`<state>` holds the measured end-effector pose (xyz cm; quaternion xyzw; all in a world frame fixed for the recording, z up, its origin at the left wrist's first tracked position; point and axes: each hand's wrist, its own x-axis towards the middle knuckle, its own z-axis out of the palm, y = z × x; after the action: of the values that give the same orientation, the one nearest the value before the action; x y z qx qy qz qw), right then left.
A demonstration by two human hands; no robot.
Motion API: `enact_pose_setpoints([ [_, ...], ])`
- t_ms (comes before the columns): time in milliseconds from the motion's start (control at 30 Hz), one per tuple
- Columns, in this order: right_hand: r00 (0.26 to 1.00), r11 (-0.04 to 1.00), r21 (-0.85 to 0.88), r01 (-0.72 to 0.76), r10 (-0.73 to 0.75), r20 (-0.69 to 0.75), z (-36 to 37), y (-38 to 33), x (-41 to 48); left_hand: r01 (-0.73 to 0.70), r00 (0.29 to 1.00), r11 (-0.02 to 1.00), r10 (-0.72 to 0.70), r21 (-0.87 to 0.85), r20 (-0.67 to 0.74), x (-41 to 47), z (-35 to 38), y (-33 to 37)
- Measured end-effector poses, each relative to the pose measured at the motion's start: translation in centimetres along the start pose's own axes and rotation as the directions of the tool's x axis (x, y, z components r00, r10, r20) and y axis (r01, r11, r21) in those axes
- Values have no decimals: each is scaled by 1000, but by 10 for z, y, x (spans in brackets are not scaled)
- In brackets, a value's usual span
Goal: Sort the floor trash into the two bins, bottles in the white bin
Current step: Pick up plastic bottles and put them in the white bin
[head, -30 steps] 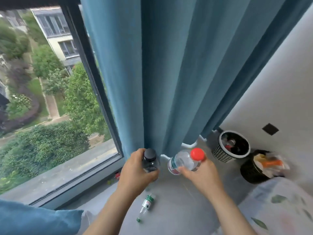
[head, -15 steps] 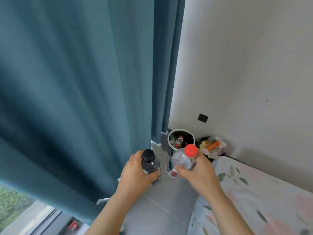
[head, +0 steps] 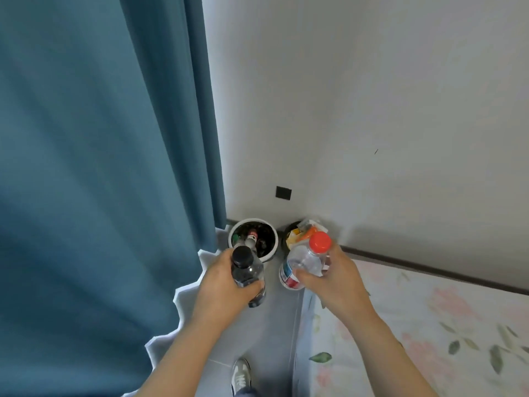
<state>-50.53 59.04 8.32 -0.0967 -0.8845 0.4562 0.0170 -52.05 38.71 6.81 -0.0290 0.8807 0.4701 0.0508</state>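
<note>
Closer now to the corner than half a second back: both bins larger in view, window gone from sight, both bottles carried forward. Left hand (head: 226,285) wrapped around a dark bottle (head: 247,272) with a black cap, held almost over the near rim of the white bin (head: 273,250). Right hand (head: 329,279) closed around a clear bottle (head: 305,263) with a red cap, held in front of the black bin (head: 287,233).

Partway done, by the look of it: several bottles already lying in the white bin, wrappers and an orange scrap heaped in the black bin. Left to do: both held bottles into the white bin; more floor trash possibly out of frame, cannot tell.

Around: blue curtain (head: 100,167) hanging just left of the white bin, flowered bed (head: 415,325) edging in on the right, narrow strip of grey floor (head: 282,325) between, one shoe (head: 241,375) on it. Nothing between hands and bins; only risk, the clear bottle sitting nearer the wrong bin.
</note>
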Motion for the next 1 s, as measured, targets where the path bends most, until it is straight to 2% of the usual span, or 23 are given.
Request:
enact_pose_setpoints([
  [233, 997, 994, -71, -80, 79, -13, 8, -7, 77, 10, 1000, 999, -11, 33, 29, 93, -4, -6],
  [600, 996, 994, -59, -94, 94, -1, 19, -5, 170, 24, 999, 996, -28, 88, 42, 190, -1, -5],
  [1000, 989, 996, -69, -58, 67, 131, 17, 13, 323, 96, 995, 992, -96, 77, -15, 312, 25, 24],
])
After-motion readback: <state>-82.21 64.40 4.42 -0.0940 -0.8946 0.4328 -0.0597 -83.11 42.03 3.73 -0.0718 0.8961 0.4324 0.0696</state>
